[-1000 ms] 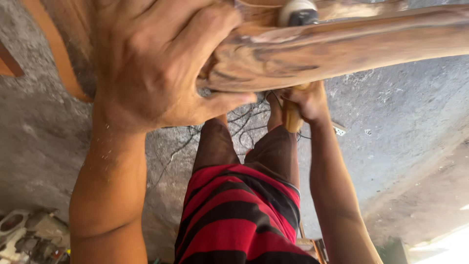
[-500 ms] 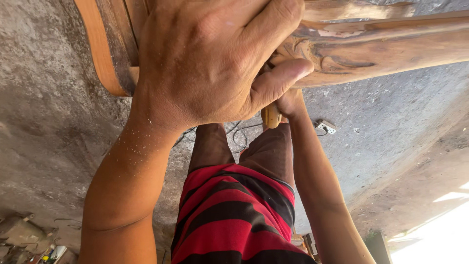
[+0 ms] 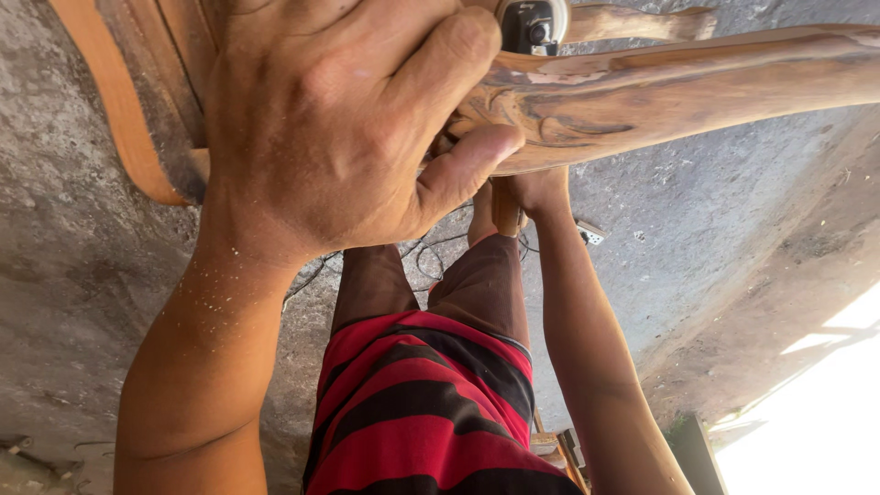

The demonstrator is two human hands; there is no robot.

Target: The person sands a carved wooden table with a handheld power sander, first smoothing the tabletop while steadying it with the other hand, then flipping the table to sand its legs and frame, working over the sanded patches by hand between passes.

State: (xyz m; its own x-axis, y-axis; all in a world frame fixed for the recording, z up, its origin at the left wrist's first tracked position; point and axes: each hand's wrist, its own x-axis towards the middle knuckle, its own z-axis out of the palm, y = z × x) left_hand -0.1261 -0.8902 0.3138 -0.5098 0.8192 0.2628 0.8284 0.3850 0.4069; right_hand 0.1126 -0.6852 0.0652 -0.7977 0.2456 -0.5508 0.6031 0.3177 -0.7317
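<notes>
My left hand (image 3: 348,128) grips a carved, varnished wooden furniture piece (image 3: 660,92) that runs across the top of the view, fingers over it and thumb pressed underneath. Sawdust specks cover the left forearm. My right hand (image 3: 536,191) reaches under the same piece and is closed on a short wooden handle (image 3: 504,209). A small dark and white round tool part (image 3: 534,23) shows just above the wood beside my left fingers. My red and black striped shorts and legs (image 3: 431,394) fill the lower middle.
A curved orange-brown wooden frame part (image 3: 119,119) stands at the upper left. Rough grey concrete floor (image 3: 715,229) lies below, with tangled wires (image 3: 431,257) and a small white object (image 3: 589,235) near my feet. Bright sunlight falls at the lower right.
The view has shifted so my left hand and the carved wood appear larger and nearer. The left hand keeps its grip; the right hand stays on the handle below.
</notes>
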